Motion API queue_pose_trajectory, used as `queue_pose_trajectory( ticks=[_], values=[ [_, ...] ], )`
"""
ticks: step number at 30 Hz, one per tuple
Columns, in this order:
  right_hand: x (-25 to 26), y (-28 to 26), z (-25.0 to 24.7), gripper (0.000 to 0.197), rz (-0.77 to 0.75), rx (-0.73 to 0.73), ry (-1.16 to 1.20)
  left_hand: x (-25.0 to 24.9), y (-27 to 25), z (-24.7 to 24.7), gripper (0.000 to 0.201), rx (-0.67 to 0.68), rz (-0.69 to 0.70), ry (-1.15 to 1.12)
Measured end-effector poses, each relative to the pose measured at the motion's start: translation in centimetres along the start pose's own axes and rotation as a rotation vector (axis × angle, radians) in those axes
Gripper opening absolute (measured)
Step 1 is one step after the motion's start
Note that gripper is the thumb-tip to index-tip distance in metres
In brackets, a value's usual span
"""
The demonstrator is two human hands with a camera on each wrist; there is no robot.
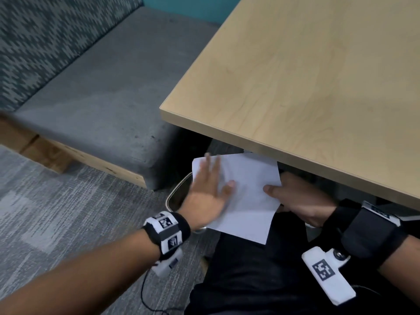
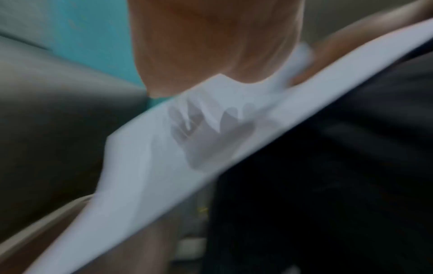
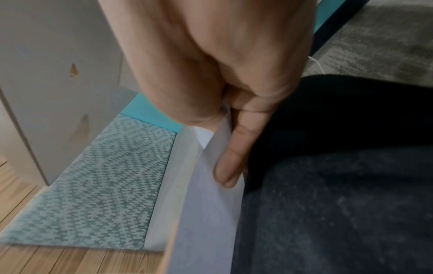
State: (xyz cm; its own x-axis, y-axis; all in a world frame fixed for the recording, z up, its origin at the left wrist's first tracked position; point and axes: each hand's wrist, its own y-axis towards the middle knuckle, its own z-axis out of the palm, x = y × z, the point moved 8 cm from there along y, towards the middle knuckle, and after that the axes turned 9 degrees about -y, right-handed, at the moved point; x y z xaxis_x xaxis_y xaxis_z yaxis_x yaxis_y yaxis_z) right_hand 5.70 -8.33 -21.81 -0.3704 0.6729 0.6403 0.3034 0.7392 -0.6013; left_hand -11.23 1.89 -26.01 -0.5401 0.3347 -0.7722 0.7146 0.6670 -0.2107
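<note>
A white sheet of paper (image 1: 247, 194) lies over my lap, just below the table's near edge. My left hand (image 1: 210, 189) lies flat on its left part, fingers straight and spread; it is blurred. My right hand (image 1: 293, 198) pinches the paper's right edge, thumb on top and fingers underneath. In the right wrist view the fingers (image 3: 236, 155) curl against the underside of the paper (image 3: 211, 213). In the left wrist view the paper (image 2: 187, 157) is blurred, and the shadow of fingers shows through it.
A light wooden table (image 1: 306, 76) fills the upper right. A grey upholstered bench (image 1: 95, 92) with a patterned back stands at the left. Grey carpet (image 1: 56, 212) covers the floor. A dark rounded object with a pale rim (image 1: 179, 192) pokes out under the paper's left side.
</note>
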Motion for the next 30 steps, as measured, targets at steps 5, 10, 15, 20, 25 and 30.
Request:
queue_pose_trajectory(
  ticks=[5, 10, 15, 20, 25, 30],
  values=[
    [2.1, -1.1, 2.0, 0.032, -0.067, 0.110, 0.098, -8.1, -2.9, 4.5, 0.071, 0.155, 0.369, -0.076],
    [1.1, -1.8, 1.3, 0.028, -0.046, 0.179, 0.316, 0.7, -0.7, 3.0, 0.074, 0.035, 0.145, 0.119],
    [0.0, -2.2, -0.4, 0.028, 0.026, 0.200, 0.513, 14.8, -1.3, 0.3, 0.090, 0.103, -0.608, -0.231],
    [-0.6, -2.5, -0.5, 0.031, 0.042, 0.249, 0.484, 13.1, -2.1, 0.1, 0.049, 0.115, -0.700, -1.089],
    [-1.1, -1.9, -1.5, 0.035, -0.005, 0.155, 0.235, 14.4, -0.9, -2.6, 0.014, -0.120, -0.631, -0.967],
    [-1.5, -1.2, -1.9, 0.023, 0.018, 0.070, 0.105, 15.5, -0.2, -4.8, 0.031, -0.198, -0.563, -0.822]
  ],
)
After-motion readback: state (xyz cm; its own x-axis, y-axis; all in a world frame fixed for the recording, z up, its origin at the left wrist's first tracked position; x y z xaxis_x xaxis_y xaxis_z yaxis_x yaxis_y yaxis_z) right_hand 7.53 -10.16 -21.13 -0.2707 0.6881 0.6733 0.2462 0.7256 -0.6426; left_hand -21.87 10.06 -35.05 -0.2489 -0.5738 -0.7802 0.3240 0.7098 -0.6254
